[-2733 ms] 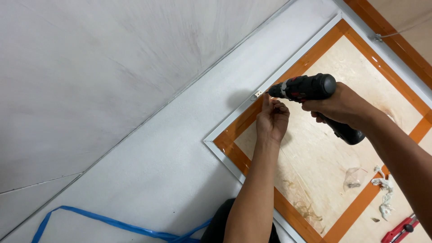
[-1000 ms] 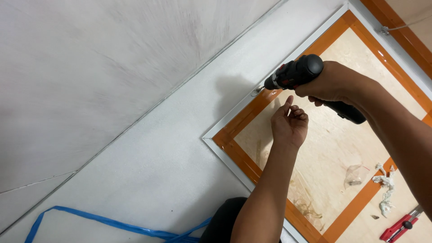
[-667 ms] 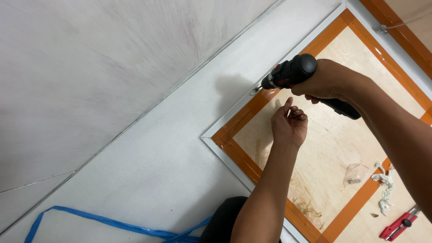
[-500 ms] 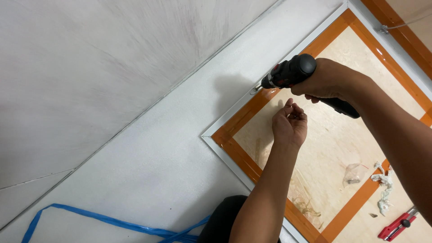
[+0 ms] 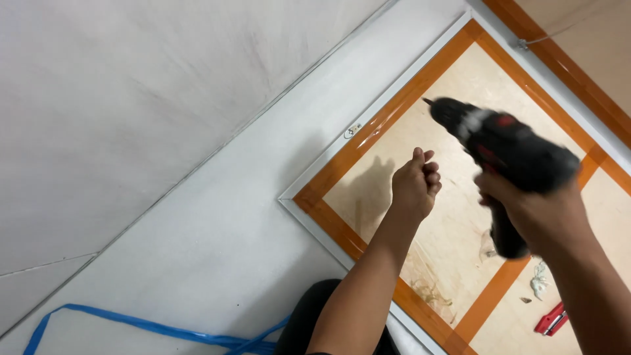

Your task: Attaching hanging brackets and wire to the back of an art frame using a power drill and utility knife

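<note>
Surface: white panel (image 5: 217, 223) crossed by a thin diagonal seam, bordering a pale plywood board (image 5: 453, 197) edged with orange strips (image 5: 388, 121) and a white frame.
Head view, right hand (image 5: 536, 210): fingers wrapped tight round the grip of a black cordless drill (image 5: 509, 148), which is blurred, with its bit tip pointing up-left, clear of the frame.
Head view, left hand (image 5: 414, 184): curled into a loose fist over the plywood, fingertips bunched together; whether it pinches anything cannot be told.
Bracket: small metal plate (image 5: 353, 130) on the white frame, well apart from the drill tip.
Nearby: blue strap (image 5: 151, 329) at the lower left; red tool (image 5: 551, 320) at the lower right.
</note>
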